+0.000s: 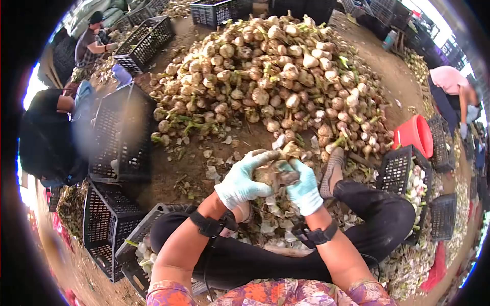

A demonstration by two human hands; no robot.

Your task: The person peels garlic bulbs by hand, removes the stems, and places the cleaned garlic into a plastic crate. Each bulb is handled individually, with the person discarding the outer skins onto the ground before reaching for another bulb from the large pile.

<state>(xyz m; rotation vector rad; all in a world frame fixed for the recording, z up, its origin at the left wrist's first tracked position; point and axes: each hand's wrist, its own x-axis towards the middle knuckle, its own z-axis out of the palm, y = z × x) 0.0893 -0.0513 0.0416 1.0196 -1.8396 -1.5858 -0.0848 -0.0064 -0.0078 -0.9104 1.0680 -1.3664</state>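
My left hand, in a pale mint work glove with a soiled thumb and fingers, is wrapped round a brownish garlic bulb. Against the same bulb, from the other side, closes my right hand, gloved alike, its fingers pressed on the dark, dirty outer skin. Both hands meet over my lap, between my bent legs. Papery peelings lie on the ground below them. Just beyond my fingers begins a large heap of unpeeled garlic with stalks and roots on.
A black crate of white garlic stands by my right knee, near a red bucket. Black crates line my left side, one holding pale bulbs. People sit at left, back left and right.
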